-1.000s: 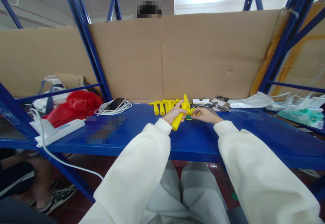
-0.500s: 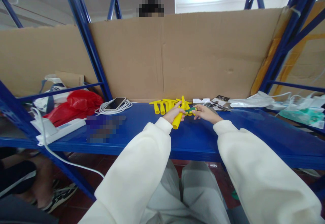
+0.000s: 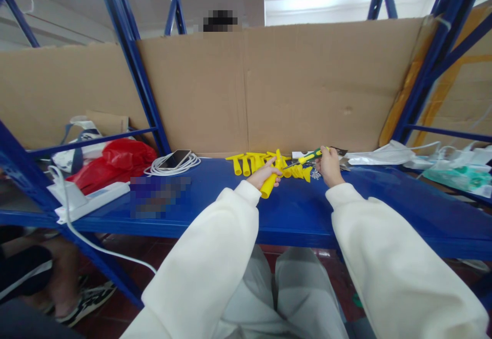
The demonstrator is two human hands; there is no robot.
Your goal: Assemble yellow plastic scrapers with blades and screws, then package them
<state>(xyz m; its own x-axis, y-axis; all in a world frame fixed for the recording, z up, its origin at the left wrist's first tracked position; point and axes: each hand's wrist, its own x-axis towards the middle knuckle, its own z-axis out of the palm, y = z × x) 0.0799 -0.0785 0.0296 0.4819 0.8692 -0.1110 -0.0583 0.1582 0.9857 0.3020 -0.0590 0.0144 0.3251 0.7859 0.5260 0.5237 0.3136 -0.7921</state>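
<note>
My left hand (image 3: 264, 175) is closed around a yellow plastic handle-like piece (image 3: 268, 189), its wide round end tilted toward me. In my right hand (image 3: 329, 167) is a green and yellow screwdriver (image 3: 310, 157), its shaft pointing left at the yellow piece. Whether the tip touches it I cannot tell. Behind my left hand lie several similar yellow pieces (image 3: 246, 165) in a row. Small yellow parts (image 3: 302, 172) are heaped between my hands, and a little pile of screws (image 3: 315, 174) lies beside my right hand.
A tall cardboard panel (image 3: 288, 87) closes off the back of the blue shelf (image 3: 219, 211). To the left are a phone (image 3: 177, 158) on a coiled white cable, a red bag (image 3: 115, 159) and a white power strip (image 3: 94, 200). White packaging (image 3: 380, 153) lies at right.
My right hand has moved right and slightly up, with the screwdriver now clearly visible and raised. The small yellow parts and screws have come into sight. My left hand stays on the yellow piece.
</note>
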